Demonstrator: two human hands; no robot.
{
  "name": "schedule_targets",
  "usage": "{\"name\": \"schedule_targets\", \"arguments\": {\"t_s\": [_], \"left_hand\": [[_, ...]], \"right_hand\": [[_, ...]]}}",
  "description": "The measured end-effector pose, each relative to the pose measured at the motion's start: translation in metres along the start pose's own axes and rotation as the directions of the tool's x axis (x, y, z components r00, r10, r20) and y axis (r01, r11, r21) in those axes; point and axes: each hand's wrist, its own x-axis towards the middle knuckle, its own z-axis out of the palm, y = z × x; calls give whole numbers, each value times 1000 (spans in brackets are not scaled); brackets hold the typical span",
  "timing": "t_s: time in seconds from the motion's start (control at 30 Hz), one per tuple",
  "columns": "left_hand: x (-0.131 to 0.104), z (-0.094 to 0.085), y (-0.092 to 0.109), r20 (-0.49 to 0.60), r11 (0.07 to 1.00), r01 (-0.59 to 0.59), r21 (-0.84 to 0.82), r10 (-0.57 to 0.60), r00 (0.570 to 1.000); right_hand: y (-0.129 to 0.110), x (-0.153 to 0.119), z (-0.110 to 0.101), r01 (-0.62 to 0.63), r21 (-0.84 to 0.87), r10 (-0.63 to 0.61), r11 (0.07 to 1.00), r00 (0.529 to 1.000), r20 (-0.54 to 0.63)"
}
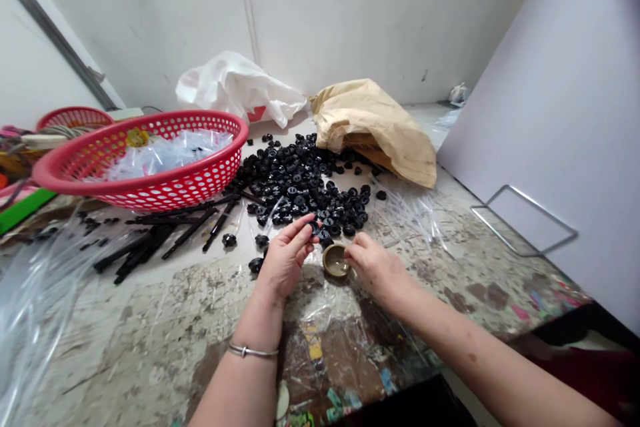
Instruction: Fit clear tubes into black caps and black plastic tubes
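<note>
Between the thumb and fingers of my left hand (pixel 290 253) is a small round black plastic cap (pixel 315 227), its hollow side showing. My right hand (pixel 375 267) is pinched closed at the right rim of a small brown bowl (pixel 336 261); whether the fingertips hold the rim or something tiny is hidden. A little clear liquid seems to lie in the bowl. Just beyond both hands spreads a heap of similar black caps (pixel 300 180), and a few loose ones lie left of my left hand.
A red perforated basket (pixel 200 183) of clear plastic pieces stands left, with black rods (pixel 150 247) before it. A brown paper bag (pixel 375 120) and white plastic bag (pixel 235 83) lie behind the heap. Clear thin tubes (pixel 415 210) lie right, near a white panel with a wire handle (pixel 525 220).
</note>
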Motion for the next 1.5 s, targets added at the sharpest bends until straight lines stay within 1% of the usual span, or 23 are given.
{"name": "schedule_targets", "arguments": {"t_s": [0.07, 0.13, 0.17, 0.23, 0.3, 0.37, 0.43, 0.47, 0.5, 0.57, 0.63, 0.73, 0.83, 0.97, 1.13, 1.33, 1.5], "left_hand": [[0, 1, 0, 12, 1000, 5, -21, -5, 1000], [-1, 1, 1, 27, 999, 12, -48, -10, 1000], [-1, 2, 2, 36, 998, 17, -66, -14, 999], [-3, 4, 4, 54, 994, 35, -105, -29, 998], [-6, 6, 5, 73, 990, 57, -132, -48, 996], [-8, 8, 5, 97, 988, 76, -134, -63, 993], [-10, 10, 4, 123, 989, 88, -122, -73, 990], [-11, 10, 2, 136, 989, 93, -115, -77, 988], [-12, 11, 1, 149, 989, 98, -108, -82, 986], [-12, 11, -2, 166, 989, 111, -97, -93, 982], [-12, 11, -4, 171, 988, 128, -89, -111, 979], [-12, 12, -5, 165, 984, 153, -87, -137, 977], [-12, 14, -6, 170, 982, 170, -79, -155, 973], [-13, 17, -6, 179, 982, 182, -55, -169, 969], [-13, 18, -7, 197, 979, 195, -53, -181, 964], [-15, 19, -10, 198, 983, 178, -36, -167, 966], [-14, 17, -12, 208, 983, 182, -21, -174, 963]], "right_hand": [[0, -1, 1, -11, 10, 11, 1000, 1000, 6], [0, -1, 2, -21, 76, 20, 997, 1000, 11], [0, -1, 2, -30, 140, 31, 990, 1000, 0], [1, -1, -2, -37, 314, 59, 949, 996, -63], [4, -2, -9, -36, 503, 120, 863, 983, -136], [5, -4, -19, -47, 670, 200, 741, 968, -153], [4, -6, -32, -57, 779, 249, 624, 960, -129], [2, -7, -38, -49, 809, 252, 586, 960, -124], [1, -8, -43, -31, 822, 246, 568, 960, -134], [-2, -7, -51, 19, 811, 226, 585, 956, -186], [-5, -5, -54, 75, 766, 197, 638, 946, -257], [-5, -2, -50, 160, 681, 128, 714, 927, -353], [-3, -1, -44, 220, 603, 56, 767, 913, -404], [-2, -2, -43, 225, 503, -2, 834, 914, -405], [-5, -4, -48, 191, 393, -28, 899, 923, -384], [-10, -2, -49, 193, 312, -60, 930, 918, -391], [-10, 0, -47, 207, 302, -87, 931, 926, -367]]}}
